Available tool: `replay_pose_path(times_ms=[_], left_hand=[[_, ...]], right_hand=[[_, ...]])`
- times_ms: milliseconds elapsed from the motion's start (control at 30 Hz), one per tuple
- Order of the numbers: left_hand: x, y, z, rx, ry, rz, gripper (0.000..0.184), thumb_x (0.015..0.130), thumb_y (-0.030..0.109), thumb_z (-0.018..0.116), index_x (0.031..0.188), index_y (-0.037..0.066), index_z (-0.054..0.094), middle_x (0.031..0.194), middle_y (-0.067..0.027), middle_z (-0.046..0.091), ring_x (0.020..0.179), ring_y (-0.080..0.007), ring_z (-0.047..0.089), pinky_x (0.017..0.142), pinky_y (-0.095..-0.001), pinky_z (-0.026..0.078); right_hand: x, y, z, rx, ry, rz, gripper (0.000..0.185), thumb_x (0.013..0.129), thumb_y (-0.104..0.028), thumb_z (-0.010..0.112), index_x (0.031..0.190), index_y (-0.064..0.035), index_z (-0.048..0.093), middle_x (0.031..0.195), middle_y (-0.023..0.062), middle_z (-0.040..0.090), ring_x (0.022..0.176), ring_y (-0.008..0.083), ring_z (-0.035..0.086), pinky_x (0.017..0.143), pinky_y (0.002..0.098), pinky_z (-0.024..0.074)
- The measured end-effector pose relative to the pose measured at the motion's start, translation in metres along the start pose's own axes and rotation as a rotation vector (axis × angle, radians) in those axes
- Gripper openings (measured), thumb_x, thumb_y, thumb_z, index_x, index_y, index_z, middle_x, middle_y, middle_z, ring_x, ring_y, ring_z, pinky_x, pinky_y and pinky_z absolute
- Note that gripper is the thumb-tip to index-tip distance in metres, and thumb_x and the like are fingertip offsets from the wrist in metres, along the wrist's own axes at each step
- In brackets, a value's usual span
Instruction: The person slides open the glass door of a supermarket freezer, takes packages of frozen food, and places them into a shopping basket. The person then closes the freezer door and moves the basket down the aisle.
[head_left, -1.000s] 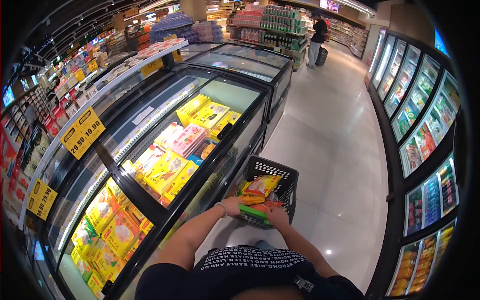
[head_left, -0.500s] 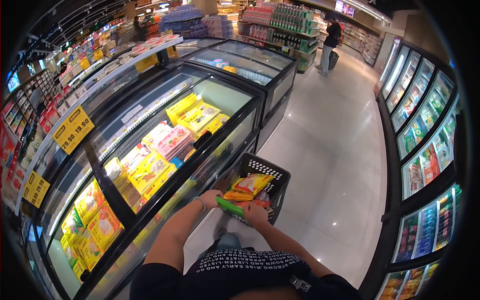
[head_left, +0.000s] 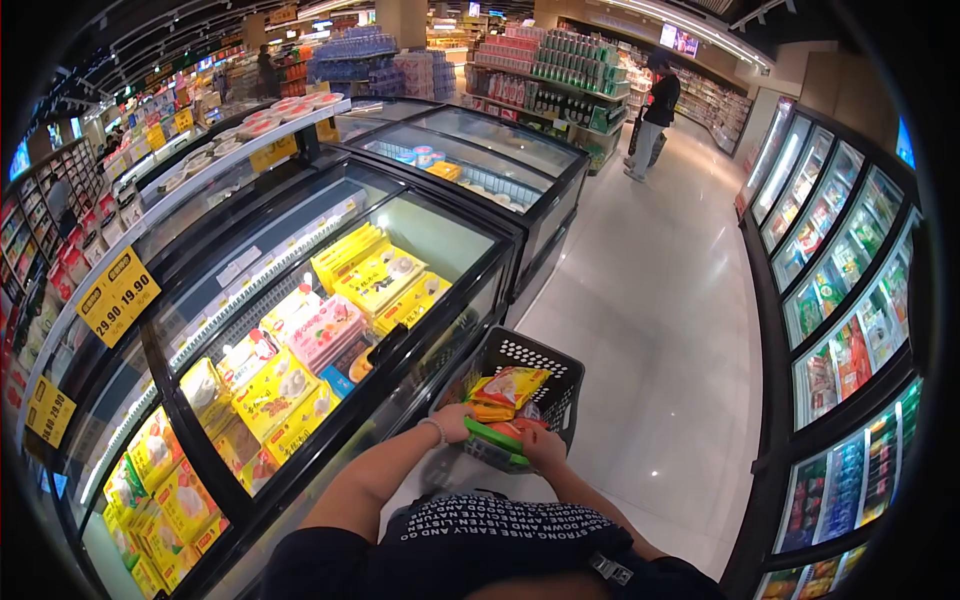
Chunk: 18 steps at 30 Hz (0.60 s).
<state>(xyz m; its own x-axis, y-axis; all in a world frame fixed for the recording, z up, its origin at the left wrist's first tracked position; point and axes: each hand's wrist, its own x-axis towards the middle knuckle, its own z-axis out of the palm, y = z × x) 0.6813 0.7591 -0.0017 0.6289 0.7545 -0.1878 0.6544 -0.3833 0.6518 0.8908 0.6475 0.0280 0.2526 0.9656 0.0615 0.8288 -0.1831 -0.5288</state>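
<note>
View shifted, grip same

L hand [head_left: 456, 422] & R hand [head_left: 544, 449]: fingers wrapped round green hdl [head_left: 494, 439] of black basket [head_left: 563, 374], yellow pkts [head_left: 516, 383] inside, near freezer [head_left: 350, 428]. Vs 0.5 s ago, 19.90 sign [head_left: 118, 297] sits lower, further L; basket's still held two-handed, pkts aboard.

1. Basket [head_left: 562, 378]: black plastic with a dull sheen, its wall pierced with holes.
2. Handle [head_left: 492, 437]: smooth green plastic.
3. Packets [head_left: 520, 380] in the basket: glossy, crinkled plastic film.
4. Freezer bags [head_left: 275, 395]: shiny printed plastic film.
5. Freezer frame [head_left: 185, 422]: smooth, glossy black around clear, reflective glass; metal or plastic, hard to tell.
6. Floor [head_left: 670, 330]: smooth, polished tiles mirroring the lights.
7. Shirt [head_left: 480, 535]: dark matt cloth, printed white.
8. Price sign [head_left: 118, 298]: smooth yellow card or plastic.
</note>
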Motion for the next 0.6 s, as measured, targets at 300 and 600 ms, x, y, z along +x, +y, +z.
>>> replay_pose_path(times_ms=[300,600], left_hand=[[0.053,0.019,-0.026,-0.057,-0.092,-0.011,0.039,0.067,0.017,0.065,0.102,0.004,0.054,0.094,-0.0170,0.060,0.091,-0.0323,0.057,0.079,-0.0368,0.045],[0.087,0.027,-0.037,-0.087,-0.115,0.053,0.048,0.067,0.013,0.064,0.113,0.006,0.050,0.104,-0.0167,0.058,0.097,-0.0303,0.056,0.084,-0.0342,0.043]], right_hand=[[0.056,0.032,0.000,-0.053,0.162,-0.061,0.021,0.081,-0.027,0.047,0.074,-0.0098,0.056,0.059,0.0156,0.057,0.056,0.0355,0.057,0.053,0.0464,0.0454],[0.090,0.045,-0.012,-0.072,0.191,-0.137,0.015,0.079,-0.021,0.049,0.072,-0.0096,0.054,0.058,0.0116,0.057,0.052,0.0309,0.057,0.049,0.0422,0.0457]])
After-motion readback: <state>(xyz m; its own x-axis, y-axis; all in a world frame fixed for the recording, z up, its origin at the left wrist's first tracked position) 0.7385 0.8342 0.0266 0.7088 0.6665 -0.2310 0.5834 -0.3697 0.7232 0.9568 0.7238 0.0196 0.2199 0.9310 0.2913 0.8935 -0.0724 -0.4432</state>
